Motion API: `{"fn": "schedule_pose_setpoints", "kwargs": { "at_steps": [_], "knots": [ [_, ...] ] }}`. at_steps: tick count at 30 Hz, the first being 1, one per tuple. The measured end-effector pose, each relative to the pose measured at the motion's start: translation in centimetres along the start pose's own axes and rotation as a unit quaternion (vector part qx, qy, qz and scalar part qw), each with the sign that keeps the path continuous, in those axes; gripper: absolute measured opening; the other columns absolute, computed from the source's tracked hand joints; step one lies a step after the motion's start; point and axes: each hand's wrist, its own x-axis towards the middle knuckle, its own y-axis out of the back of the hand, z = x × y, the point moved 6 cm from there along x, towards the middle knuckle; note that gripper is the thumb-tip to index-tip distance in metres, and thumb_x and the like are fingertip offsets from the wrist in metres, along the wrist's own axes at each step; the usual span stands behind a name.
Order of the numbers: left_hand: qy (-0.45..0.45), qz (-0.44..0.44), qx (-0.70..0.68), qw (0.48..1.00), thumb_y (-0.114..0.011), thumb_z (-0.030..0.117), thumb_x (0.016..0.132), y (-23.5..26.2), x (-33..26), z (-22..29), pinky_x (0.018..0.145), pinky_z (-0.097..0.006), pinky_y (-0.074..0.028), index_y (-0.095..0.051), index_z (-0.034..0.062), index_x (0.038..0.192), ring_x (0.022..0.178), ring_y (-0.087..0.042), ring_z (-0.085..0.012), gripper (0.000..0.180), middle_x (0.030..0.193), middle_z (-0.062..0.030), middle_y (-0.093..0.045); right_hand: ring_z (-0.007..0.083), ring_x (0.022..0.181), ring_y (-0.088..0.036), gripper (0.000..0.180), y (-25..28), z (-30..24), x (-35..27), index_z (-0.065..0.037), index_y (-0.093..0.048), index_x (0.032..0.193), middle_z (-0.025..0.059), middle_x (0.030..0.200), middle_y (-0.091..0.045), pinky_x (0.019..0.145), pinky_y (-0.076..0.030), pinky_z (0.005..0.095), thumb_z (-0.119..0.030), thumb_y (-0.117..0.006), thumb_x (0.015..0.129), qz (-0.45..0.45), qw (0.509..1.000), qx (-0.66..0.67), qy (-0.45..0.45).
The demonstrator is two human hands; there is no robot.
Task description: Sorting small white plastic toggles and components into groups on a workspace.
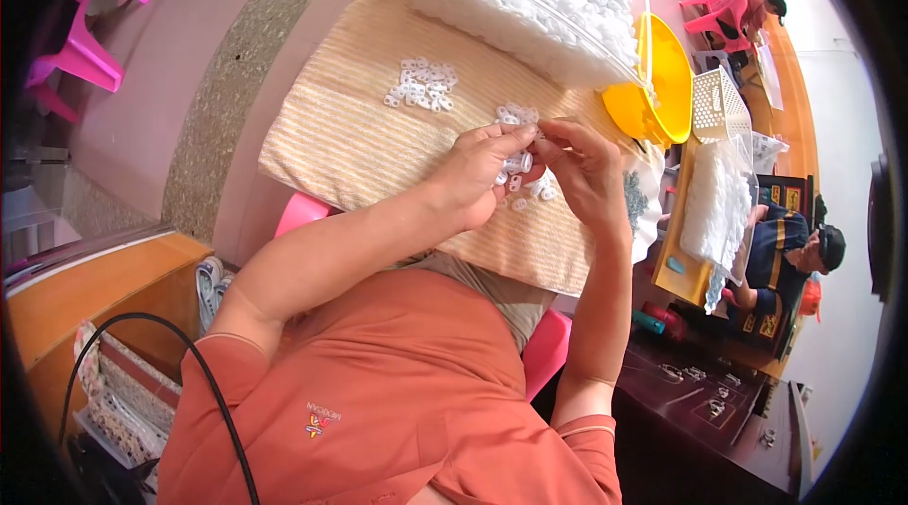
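A person in an orange shirt works over one pale yellow striped cloth (359, 127) spread across the lap, with both bare forearms rising from the lower edge of the head view and bending inward until the hands meet above the cloth's near half.

One large clear plastic bag (530, 4), packed full of small white pieces, lies across the cloth's far edge. Just beside it, to the right, sits one yellow bowl (667, 79); its contents cannot be made out. Next to the bowl stands one white perforated basket (717, 103), and a second clear bag of white pieces (714, 207) rests on a wooden table where another person in a dark cap is seated.

The left hand (478, 179) is curled, its thumb and forefinger pinching a small white plastic clip (523, 163), with a few more white clips showing against its palm. The right hand (586, 174) faces it, fingertips closed in a pinch on the same spot, so the two hands touch at the fingertips above the cloth.

Two loose heaps of white clips lie on the cloth: one heap (423, 84) well apart, toward the far side, and a smaller scatter (517, 114) just beyond the hands. The pieces are too small and too crowded to count.
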Motion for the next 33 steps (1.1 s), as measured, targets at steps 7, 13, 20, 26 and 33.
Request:
{"fn": "schedule_pose_setpoints", "kwargs": {
  "at_steps": [7,13,20,26,33],
  "knots": [
    [0.014,0.065,-0.017,0.998,-0.055,0.021,0.098,0.1,-0.1,-0.2,0.085,-0.032,-0.055,-0.061,0.0042,0.105,0.088,-0.063,-0.0149,0.019,0.098,-0.0051,-0.064,0.0132,0.074,-0.066,0.014,0.4,-0.6,1.1,0.006,-0.066,0.097,0.0108,0.08,-0.068,0.066,-0.052,0.0267,-0.002,-0.065,0.085,0.021,0.997,-0.065,0.024],
    [0.008,0.079,-0.029,0.996,-0.051,0.02,0.098,0.2,-0.1,-0.1,0.082,-0.034,-0.055,-0.059,0.003,0.104,0.09,-0.064,-0.0182,0.02,0.099,-0.0064,-0.064,0.0106,0.075,-0.064,0.016,-1.8,-3.3,4.7,0.004,-0.068,0.098,0.0075,0.079,-0.068,0.068,-0.051,0.0251,-0.003,-0.068,0.083,0.024,0.988,-0.128,0.085],
    [0.002,0.099,-0.008,0.995,-0.045,0.016,0.096,0.0,-0.3,0.1,0.084,-0.036,-0.055,-0.057,0.0031,0.106,0.091,-0.064,-0.0184,0.02,0.1,-0.006,-0.064,0.0137,0.079,-0.064,0.018,-5.2,-3.5,7.3,0.003,-0.067,0.1,0.01,0.089,-0.067,0.071,-0.051,0.0271,-0.004,-0.065,0.084,-0.037,0.971,-0.201,0.124],
    [0.001,0.104,-0.027,0.994,-0.051,0.02,0.097,0.4,-0.2,0.3,0.081,-0.035,-0.055,-0.061,0.0031,0.099,0.087,-0.064,-0.0186,0.02,0.095,-0.0074,-0.065,0.0168,0.08,-0.066,0.013,-1.0,-3.0,4.1,0.002,-0.066,0.097,0.0097,0.096,-0.067,0.07,-0.053,0.0275,-0.001,-0.065,0.085,0.088,0.978,-0.091,0.165],
    [-0.055,0.085,0.04,0.994,-0.053,0.025,0.098,0.3,-0.1,1.5,0.075,-0.032,-0.055,-0.062,0.0004,0.096,0.08,-0.064,-0.0179,0.026,0.089,-0.0087,-0.065,0.0154,0.08,-0.065,0.011,2.7,1.7,-3.0,0.002,-0.065,0.096,0.011,0.093,-0.066,0.069,-0.052,0.0259,-0.001,-0.067,0.085,0.236,0.952,-0.145,0.126]
  ]
}}
